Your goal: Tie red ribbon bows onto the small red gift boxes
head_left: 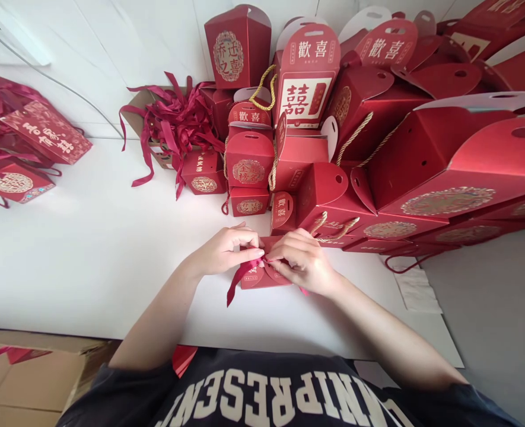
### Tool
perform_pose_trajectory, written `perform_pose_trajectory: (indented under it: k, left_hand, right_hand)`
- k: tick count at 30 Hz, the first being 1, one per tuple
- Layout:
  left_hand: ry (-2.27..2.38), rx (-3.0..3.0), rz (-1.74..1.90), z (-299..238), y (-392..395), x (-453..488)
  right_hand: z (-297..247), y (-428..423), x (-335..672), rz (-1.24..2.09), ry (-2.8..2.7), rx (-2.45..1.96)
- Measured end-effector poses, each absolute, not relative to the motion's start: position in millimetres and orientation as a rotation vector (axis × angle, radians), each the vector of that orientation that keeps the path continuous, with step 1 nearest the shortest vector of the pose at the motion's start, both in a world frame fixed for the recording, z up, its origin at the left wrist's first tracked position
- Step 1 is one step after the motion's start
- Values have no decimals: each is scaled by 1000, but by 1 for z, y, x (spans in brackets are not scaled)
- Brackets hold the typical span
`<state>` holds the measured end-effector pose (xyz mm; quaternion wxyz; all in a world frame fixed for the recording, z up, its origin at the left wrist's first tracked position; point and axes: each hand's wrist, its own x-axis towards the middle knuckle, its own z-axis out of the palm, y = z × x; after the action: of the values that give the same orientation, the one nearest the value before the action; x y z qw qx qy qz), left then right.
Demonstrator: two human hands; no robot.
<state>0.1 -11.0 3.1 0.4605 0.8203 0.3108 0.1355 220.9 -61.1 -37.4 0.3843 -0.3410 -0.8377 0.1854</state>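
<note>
A small red gift box (262,279) lies on the white table right in front of me, partly covered by my hands. Across its top runs a dark red ribbon (239,277), one tail hanging over the box's left side. Thumb and fingers of my left hand (229,249) pinch the ribbon near the middle of the box. From the other side my right hand (304,258) pinches the ribbon close by, its fingertips almost meeting the left ones. A short ribbon end shows under my right hand. Whether a knot is formed there is hidden.
Many red gift boxes (471,172) with gold cord handles are stacked along the back and right. A cardboard box (137,107) of loose ribbons (177,115) stands behind. Ribboned boxes (46,131) sit at the far left. A large carton (26,379) is below the table's front edge.
</note>
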Motion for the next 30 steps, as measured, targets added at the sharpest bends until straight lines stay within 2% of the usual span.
perform_pose_trajectory:
  k: [5,12,20,30]
  left_hand:
    - [838,2006,380,1,-16,3]
    - [802,1859,380,4,-19,0]
    - [927,2017,338,11,-27,3]
    - [1161,2590,873,-15,-62,20]
  right_hand:
    - [-31,-56,227,393,-2279,-650]
    - [-30,-55,228,442,-2283,-671]
    - [-32,-57,227,553,-2203,-707]
    - [-36,-57,227,579,-2194,-717]
